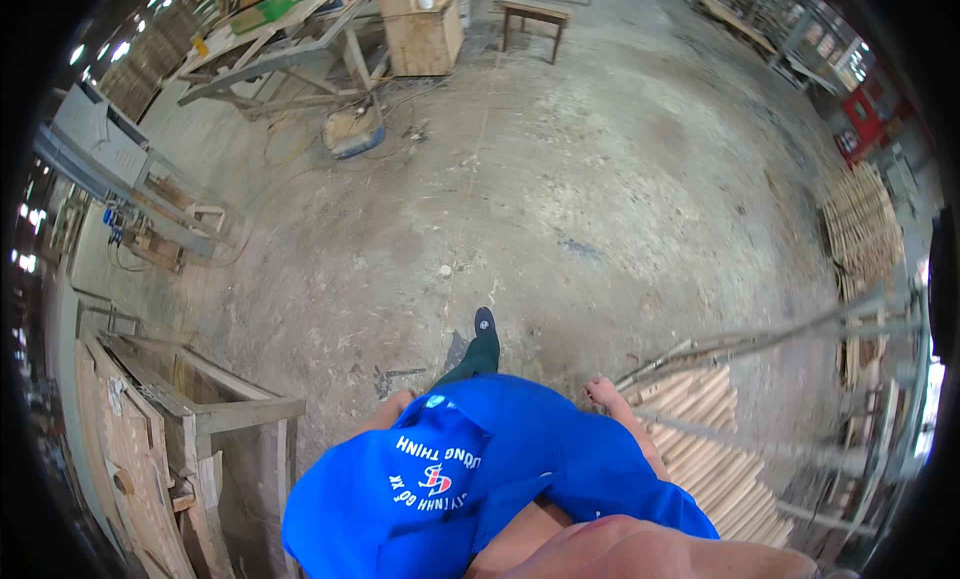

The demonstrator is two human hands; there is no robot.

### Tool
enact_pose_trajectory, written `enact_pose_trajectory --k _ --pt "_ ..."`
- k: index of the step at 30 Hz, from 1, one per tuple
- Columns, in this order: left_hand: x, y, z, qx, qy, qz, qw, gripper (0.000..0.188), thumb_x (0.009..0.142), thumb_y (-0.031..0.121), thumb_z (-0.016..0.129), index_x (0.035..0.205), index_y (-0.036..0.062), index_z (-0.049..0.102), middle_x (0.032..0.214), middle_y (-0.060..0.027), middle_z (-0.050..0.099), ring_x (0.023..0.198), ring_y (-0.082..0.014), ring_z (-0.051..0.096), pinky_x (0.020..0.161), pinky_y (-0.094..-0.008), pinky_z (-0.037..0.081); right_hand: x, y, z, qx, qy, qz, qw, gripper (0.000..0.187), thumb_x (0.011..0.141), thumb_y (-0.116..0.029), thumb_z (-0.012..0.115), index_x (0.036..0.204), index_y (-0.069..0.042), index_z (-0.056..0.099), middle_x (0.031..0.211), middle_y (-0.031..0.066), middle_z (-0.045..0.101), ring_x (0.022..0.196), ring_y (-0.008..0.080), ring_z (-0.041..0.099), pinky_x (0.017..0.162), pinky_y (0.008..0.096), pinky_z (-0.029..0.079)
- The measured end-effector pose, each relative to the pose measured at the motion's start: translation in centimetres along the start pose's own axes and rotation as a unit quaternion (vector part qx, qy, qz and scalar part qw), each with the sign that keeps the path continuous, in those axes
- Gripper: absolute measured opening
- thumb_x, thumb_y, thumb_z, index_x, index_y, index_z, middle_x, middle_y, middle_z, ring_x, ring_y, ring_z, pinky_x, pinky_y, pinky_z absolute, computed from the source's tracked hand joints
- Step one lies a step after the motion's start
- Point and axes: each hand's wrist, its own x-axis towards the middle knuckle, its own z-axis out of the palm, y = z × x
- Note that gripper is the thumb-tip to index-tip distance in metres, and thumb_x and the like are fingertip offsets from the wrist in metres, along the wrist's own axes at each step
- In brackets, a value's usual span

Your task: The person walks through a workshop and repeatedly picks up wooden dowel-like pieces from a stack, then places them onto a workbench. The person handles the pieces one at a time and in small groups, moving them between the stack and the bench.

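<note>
Wooden rods [715,459] stacked beside right hand [603,391], empty; left hand [400,404] grip unclear; open floor [560,179] ahead.

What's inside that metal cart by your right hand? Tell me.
The metal cart holds a stack of pale round wooden rods, lying side by side in layers. The right hand is beside their near ends. Lower layers and the cart's floor are covered by the top rods and blue shirt.

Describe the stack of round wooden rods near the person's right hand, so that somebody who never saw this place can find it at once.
Start from the wide, dusty concrete floor and go to its lower right side, beside the person in the blue shirt. There the right hand hangs just above a stack of pale round wooden rods, lying side by side. Unlike the flat slats piled farther away, these are smooth, thick cylinders.
</note>
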Motion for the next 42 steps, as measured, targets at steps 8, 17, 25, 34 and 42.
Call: enact_pose_trajectory --k 8,17,25,34,42 --pt "19.7 13.5 -18.6 0.071 0.101 0.086 0.989 0.032 0.081 0.023 0.044 0.096 0.0020 0.063 0.099 -0.0237 0.060 0.092 -0.0380 0.059 0.080 -0.0472 0.045 9.3 -7.8 -9.0 0.044 0.024 -0.067 0.997 0.023 0.079 -0.017 0.052 0.081 0.002 0.064 0.067 0.0114 0.061 0.060 0.0185 0.059 0.053 0.0318 0.047" --pt "40.4 30.2 -31.9 0.016 0.153 0.196 0.968 0.024 0.081 0.016 0.045 0.095 0.0058 0.062 0.097 -0.0191 0.062 0.090 -0.0356 0.059 0.078 -0.0421 0.047 24.1 -10.2 -17.3 -0.014 0.032 0.058 0.998 0.027 0.079 -0.020 0.051 0.079 0.003 0.065 0.074 0.0175 0.065 0.064 0.0249 0.063 0.058 0.0370 0.050" --pt "43.7 37.3 -31.1 0.076 0.104 0.105 0.986 0.027 0.077 0.022 0.048 0.079 0.0014 0.065 0.083 -0.0224 0.062 0.078 -0.0371 0.061 0.071 -0.0441 0.048 38.4 -17.6 -39.0 -0.107 0.005 0.043 0.993 0.028 0.079 -0.022 0.050 0.078 0.002 0.065 0.069 0.0158 0.064 0.060 0.0251 0.063 0.057 0.0371 0.050" --pt "52.3 45.5 -34.8 -0.067 -0.031 -0.083 0.994 0.037 0.067 0.007 0.052 0.101 0.0081 0.066 0.088 -0.0189 0.065 0.078 -0.0340 0.064 0.064 -0.0398 0.053 56.3 -35.0 -60.9 -0.026 0.099 -0.072 0.992 0.029 0.081 -0.022 0.052 0.092 0.001 0.064 0.075 0.0124 0.065 0.060 0.0197 0.062 0.055 0.0323 0.050" --pt "67.7 55.6 -47.3 0.032 -0.006 0.010 0.999 0.032 0.074 0.014 0.050 0.101 0.0074 0.065 0.094 -0.0201 0.063 0.084 -0.0345 0.062 0.072 -0.0423 0.050 65.4 -41.9 -66.0 -0.052 0.055 -0.072 0.995 0.028 0.080 -0.021 0.052 0.092 0.001 0.064 0.075 0.0118 0.065 0.065 0.0203 0.064 0.061 0.0329 0.051"
